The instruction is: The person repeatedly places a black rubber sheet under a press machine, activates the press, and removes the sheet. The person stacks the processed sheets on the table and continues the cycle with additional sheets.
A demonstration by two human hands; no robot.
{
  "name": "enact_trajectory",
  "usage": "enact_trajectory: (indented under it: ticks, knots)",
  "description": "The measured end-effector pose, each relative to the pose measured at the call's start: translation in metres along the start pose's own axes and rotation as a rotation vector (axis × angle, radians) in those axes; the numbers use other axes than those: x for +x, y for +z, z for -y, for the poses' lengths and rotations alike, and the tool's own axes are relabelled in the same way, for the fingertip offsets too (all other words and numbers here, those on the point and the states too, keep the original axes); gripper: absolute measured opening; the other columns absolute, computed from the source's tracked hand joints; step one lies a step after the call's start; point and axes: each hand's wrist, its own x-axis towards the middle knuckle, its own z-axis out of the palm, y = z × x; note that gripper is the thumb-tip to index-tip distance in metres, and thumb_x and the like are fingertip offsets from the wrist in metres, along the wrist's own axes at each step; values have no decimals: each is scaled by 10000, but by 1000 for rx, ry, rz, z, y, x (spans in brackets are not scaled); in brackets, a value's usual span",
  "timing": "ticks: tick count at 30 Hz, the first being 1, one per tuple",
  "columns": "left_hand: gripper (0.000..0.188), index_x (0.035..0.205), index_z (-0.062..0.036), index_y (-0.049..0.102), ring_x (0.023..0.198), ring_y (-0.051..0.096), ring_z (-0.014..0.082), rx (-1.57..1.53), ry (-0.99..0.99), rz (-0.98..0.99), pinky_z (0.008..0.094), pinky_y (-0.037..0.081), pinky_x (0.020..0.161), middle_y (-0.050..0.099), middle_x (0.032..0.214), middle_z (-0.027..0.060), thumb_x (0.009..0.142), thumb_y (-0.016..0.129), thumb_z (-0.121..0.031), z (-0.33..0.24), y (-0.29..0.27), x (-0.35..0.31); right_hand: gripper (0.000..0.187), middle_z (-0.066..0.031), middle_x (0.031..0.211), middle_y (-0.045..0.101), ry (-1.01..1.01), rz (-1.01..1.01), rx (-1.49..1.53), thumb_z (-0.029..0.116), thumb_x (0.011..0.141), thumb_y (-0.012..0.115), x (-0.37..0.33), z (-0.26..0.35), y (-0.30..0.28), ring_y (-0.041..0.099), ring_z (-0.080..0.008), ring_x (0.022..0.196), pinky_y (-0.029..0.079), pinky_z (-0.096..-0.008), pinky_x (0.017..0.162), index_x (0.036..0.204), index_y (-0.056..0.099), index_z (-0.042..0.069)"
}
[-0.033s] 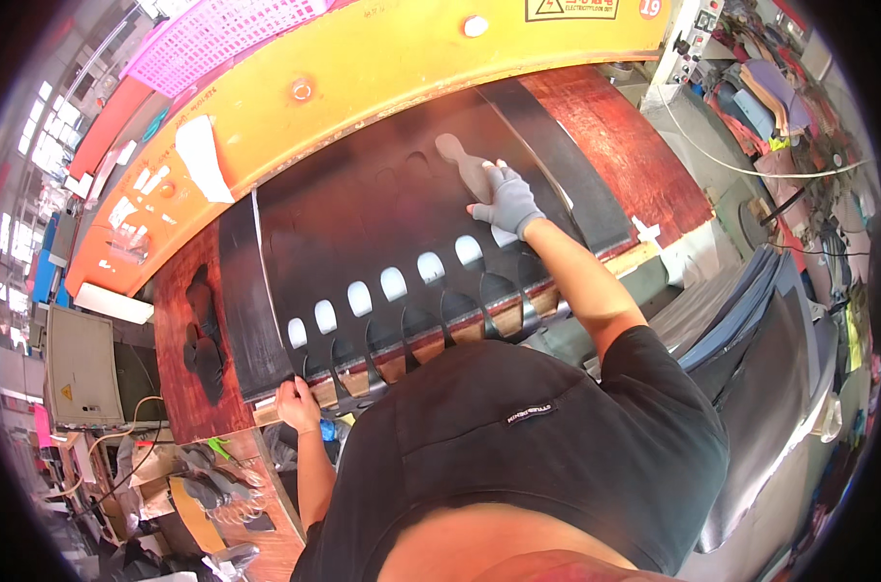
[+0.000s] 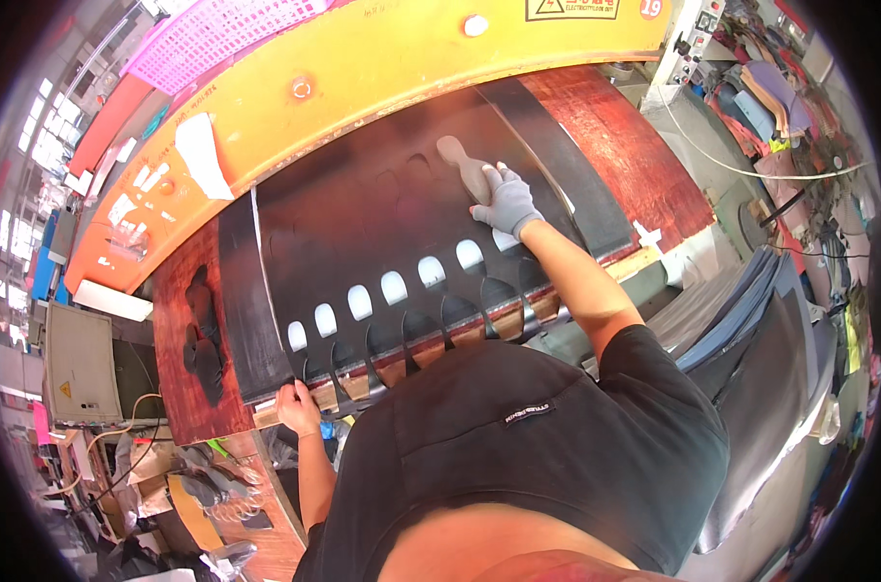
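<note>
A black sheet (image 2: 343, 233) lies across the worktable under the orange press beam. My right hand (image 2: 511, 202), in a grey fingerless glove, rests on it with fingers spread. Thumb and fingertips touch the near end of a grey-brown sole-shaped piece (image 2: 452, 150). Down at the sheet's near left corner, the fingers of my bare left hand (image 2: 297, 405) curl over the edge and pinch it. Between the hands runs a row of several white rounded patches (image 2: 393, 286). Nearer me, sole-shaped openings with narrow black strips between them reach the table's front edge.
The orange beam (image 2: 382, 58) spans the far side, with a pink basket (image 2: 193, 44) on top. Dark sole-shaped pieces (image 2: 204, 354) lie on the red board at left. Stacked sheets (image 2: 741, 310) stand at right, and a grey cabinet (image 2: 80, 369) at left.
</note>
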Motion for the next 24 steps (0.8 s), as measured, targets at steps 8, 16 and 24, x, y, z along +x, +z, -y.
enact_trajectory:
  ticks: [8, 16, 24]
  knots:
    - [295, 597, -10, 445, 612, 461, 340, -20, -32, 42, 442, 363, 575, 467, 606, 148, 841, 540, -144, -1, -34, -46, 633, -203, 1148, 517, 8, -169, 480, 268, 609, 713, -34, -26, -10, 473, -346, 1116, 392, -390, 959, 1157, 527, 11]
    - [296, 602, -12, 459, 619, 471, 324, -23, -58, 99, 435, 373, 588, 470, 603, 134, 844, 543, -160, 1, -45, -57, 697, -227, 1238, 468, 54, -169, 123, 306, 607, 704, -41, -53, -16, 453, -385, 1150, 384, -429, 973, 1220, 495, 48]
    - [278, 623, -7, 470, 636, 474, 337, -38, -45, 89, 440, 369, 598, 480, 641, 146, 850, 542, -150, 3, -47, -59, 722, -232, 1282, 441, 95, -145, 119, 328, 602, 708, -53, -52, -19, 441, -400, 1168, 384, -439, 981, 1233, 490, 53]
